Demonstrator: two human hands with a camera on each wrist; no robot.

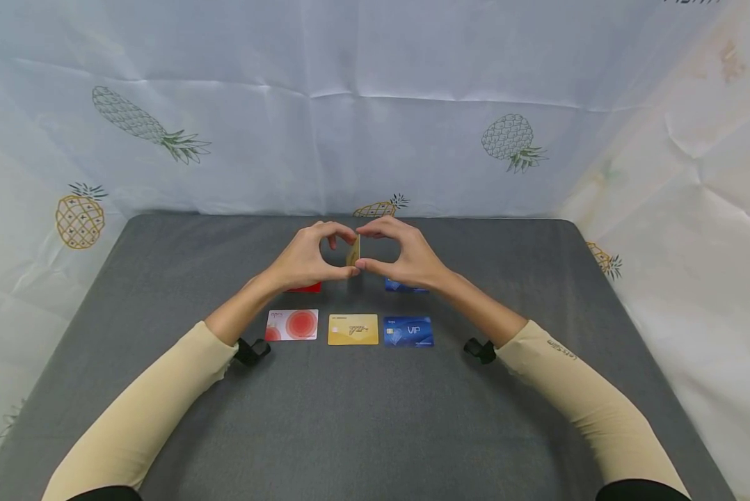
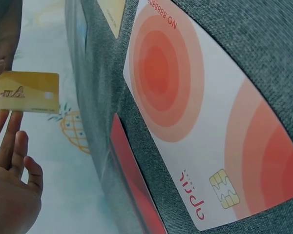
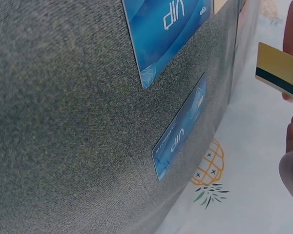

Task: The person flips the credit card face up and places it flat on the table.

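Note:
Just above the table, a gold bank card (image 1: pixel 353 252) stands on edge between two hands. My left hand (image 1: pixel 309 256) pinches it with thumb and index finger, its other fingers curled behind. From the other side my right hand (image 1: pixel 406 252) also pinches it, index fingertip at the far edge and thumb at the near edge. The gold card's printed face (image 2: pixel 36 92) with a chip shows in the left wrist view. Its back (image 3: pixel 278 66), crossed by a dark stripe, shows in the right wrist view. Below the hands are a red card (image 1: pixel 305 287) and a blue VIP card (image 1: pixel 406 285), both partly hidden.
A front row holds a white card with red circles (image 1: pixel 292 325), a yellow-gold card (image 1: pixel 353 330) and a second blue VIP card (image 1: pixel 408 332). They lie on a grey cloth-covered table (image 1: pixel 350 424). A pineapple-print curtain (image 1: pixel 325 139) hangs behind it.

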